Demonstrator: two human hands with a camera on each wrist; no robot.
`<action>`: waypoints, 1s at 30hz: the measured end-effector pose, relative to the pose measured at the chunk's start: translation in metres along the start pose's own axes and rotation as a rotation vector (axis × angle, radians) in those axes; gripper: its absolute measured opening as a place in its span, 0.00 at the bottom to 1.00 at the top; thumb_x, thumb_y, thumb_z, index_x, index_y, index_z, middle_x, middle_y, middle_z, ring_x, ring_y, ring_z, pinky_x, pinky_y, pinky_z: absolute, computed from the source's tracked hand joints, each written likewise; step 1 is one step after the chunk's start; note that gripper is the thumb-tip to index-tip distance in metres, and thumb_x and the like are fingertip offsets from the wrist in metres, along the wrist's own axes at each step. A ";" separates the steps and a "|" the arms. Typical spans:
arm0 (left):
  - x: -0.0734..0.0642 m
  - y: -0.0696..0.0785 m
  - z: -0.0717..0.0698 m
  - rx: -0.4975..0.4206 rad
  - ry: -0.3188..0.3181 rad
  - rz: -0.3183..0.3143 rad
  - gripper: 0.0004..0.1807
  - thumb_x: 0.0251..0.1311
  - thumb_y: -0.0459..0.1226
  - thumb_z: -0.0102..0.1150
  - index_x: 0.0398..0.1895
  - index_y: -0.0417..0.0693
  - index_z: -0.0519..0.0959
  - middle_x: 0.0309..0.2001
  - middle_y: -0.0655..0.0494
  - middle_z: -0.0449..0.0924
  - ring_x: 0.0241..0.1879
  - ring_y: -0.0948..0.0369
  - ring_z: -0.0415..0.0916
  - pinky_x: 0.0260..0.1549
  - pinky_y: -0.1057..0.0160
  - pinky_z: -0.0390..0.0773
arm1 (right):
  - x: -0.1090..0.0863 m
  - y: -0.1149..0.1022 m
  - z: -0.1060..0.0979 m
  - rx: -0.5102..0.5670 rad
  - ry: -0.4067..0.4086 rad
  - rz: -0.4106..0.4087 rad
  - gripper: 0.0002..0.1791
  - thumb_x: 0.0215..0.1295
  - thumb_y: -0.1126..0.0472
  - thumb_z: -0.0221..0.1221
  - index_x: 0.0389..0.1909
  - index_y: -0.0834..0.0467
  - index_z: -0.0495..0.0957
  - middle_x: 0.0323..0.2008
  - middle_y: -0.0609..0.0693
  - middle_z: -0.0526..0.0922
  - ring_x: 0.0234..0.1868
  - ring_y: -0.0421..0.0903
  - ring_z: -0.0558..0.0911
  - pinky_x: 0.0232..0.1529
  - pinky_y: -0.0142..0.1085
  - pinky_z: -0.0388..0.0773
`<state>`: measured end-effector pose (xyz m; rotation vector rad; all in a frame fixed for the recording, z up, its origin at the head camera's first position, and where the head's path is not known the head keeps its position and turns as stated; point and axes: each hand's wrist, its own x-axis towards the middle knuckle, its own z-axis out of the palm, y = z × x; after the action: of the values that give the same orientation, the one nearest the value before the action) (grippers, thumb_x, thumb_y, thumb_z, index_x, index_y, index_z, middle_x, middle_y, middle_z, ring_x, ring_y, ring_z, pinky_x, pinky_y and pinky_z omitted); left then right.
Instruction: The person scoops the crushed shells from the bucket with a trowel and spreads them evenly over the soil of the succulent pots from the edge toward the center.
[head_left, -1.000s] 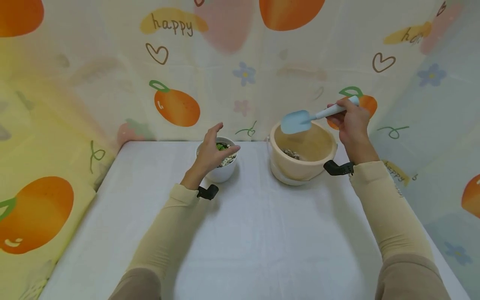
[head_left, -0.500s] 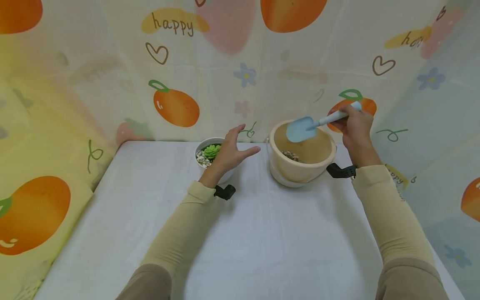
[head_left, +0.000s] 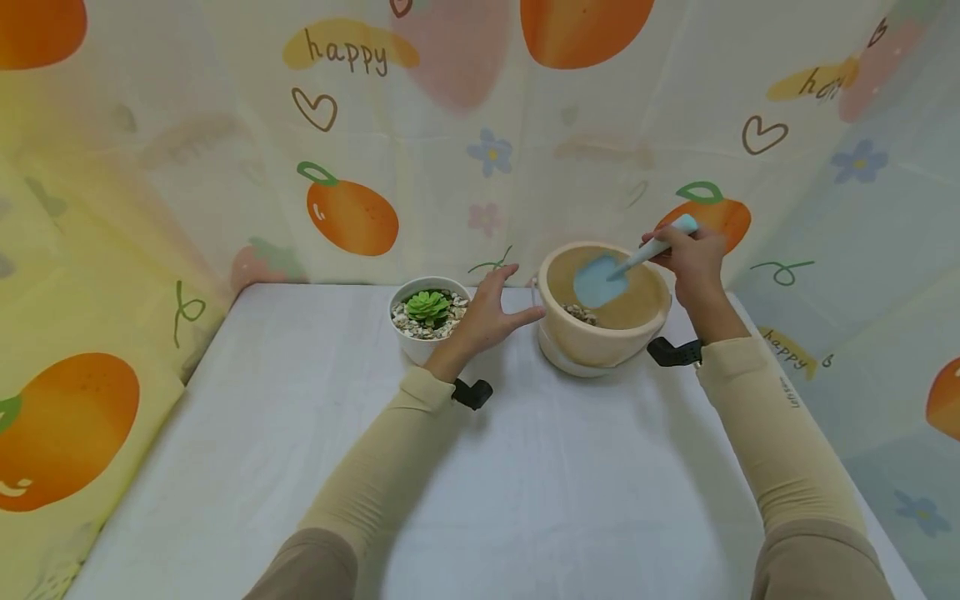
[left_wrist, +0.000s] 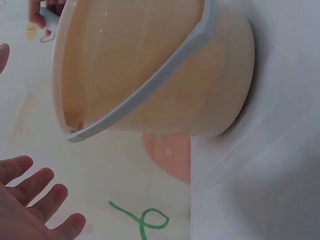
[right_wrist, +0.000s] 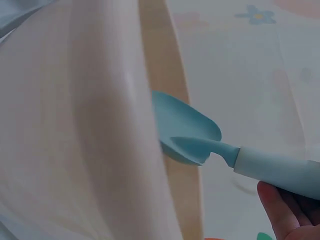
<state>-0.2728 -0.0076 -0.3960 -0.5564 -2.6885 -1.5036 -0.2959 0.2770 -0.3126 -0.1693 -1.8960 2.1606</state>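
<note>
My right hand (head_left: pixel 693 262) grips the pale handle of a light blue trowel (head_left: pixel 600 282), its blade tilted down inside the mouth of a beige bucket (head_left: pixel 592 340). In the right wrist view the near rim hides the tip of the blade. A small heap of pebbles (head_left: pixel 581 313) lies at the bucket's bottom. My left hand (head_left: pixel 483 318), thumb and fingers spread and holding nothing, hovers just left of the bucket. Behind it to the left stands a white pot (head_left: pixel 422 346) with a green succulent (head_left: pixel 427 307) among pale stones; my hand overlaps its right edge.
A white cloth covers the table (head_left: pixel 570 483). Close behind the pot and bucket rises a printed fabric backdrop (head_left: pixel 442 158) with oranges and flowers. The bucket's grey-white carrying handle (left_wrist: pixel 150 85) hangs down its side in the left wrist view.
My left hand has moved right, away from over the pot and toward the bucket, uncovering the succulent. My right hand has lowered the trowel from above the rim into the bucket's mouth.
</note>
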 end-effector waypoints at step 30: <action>0.019 0.005 0.038 0.005 -0.066 -0.055 0.60 0.49 0.58 0.69 0.78 0.48 0.46 0.76 0.46 0.50 0.75 0.50 0.51 0.70 0.47 0.60 | 0.006 0.035 0.005 -0.871 -0.454 -0.367 0.08 0.65 0.65 0.58 0.41 0.66 0.79 0.42 0.64 0.84 0.40 0.41 0.81 0.43 0.33 0.80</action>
<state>-0.2823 0.0321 -0.4089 -0.5462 -2.7789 -1.5170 -0.3068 0.2695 -0.3460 0.5120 -2.7340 1.0856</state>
